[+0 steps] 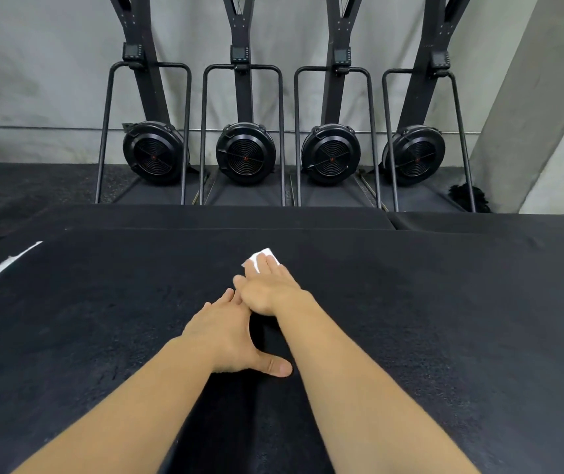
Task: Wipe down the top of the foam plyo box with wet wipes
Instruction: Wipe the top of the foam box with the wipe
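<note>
Pressing flat, your right hand (267,290) pins the white wet wipe (257,257) under straight fingers on the black plyo box top (427,336). Your left hand (224,331) lies open just behind it, palm down, thumb spread. Beyond both hands stand four black fan machines (245,152).

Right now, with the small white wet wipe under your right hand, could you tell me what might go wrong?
1. The right hand presses the small white wet wipe with flat fingers, ungripped, so it may bunch or slip out.
2. The left hand lies flat close beside it and could block the stroke.
3. The wipe is small against the broad black foam box top; patches may be missed.
</note>
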Tool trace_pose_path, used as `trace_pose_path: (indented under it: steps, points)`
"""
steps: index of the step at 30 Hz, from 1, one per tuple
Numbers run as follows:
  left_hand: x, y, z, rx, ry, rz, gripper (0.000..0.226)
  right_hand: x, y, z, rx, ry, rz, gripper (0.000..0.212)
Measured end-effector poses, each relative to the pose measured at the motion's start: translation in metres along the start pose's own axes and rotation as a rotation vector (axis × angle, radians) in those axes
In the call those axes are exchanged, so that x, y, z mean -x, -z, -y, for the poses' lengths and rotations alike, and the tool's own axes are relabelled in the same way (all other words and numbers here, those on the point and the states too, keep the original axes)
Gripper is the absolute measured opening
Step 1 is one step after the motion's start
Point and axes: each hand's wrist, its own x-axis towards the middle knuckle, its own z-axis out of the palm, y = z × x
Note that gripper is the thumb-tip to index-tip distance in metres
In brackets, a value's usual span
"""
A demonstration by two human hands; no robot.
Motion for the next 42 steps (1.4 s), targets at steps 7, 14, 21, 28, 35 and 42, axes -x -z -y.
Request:
trace_pose_path:
  steps: [7,14,21,28,35,42]
  points:
    - [-0.001,0.003,-0.003,-0.103,0.079,0.089,0.145,0.008,0.047,-0.081,0.066,-0.043,-0.084,0.046]
    - [0.003,0.006,-0.007,-0.117,0.088,0.117,0.143,0.026,0.090,-0.160,0.043,-0.302,-0.121,0.051]
    - [0.000,0.004,-0.005,-0.124,0.078,0.104,0.143,-0.006,0.050,-0.091,0.109,-0.292,-0.229,0.059]
    - [-0.003,0.001,0.000,-0.073,-0.013,0.015,0.141,-0.031,0.002,0.009,0.074,0.006,-0.059,0.058]
    - [-0.002,0.002,-0.001,-0.126,0.053,0.067,0.145,-0.028,0.043,-0.059,0.092,0.014,-0.077,0.049]
    - [-0.001,0.002,-0.002,-0.123,0.057,0.086,0.144,-0.007,0.092,-0.155,0.076,-0.244,-0.170,0.049]
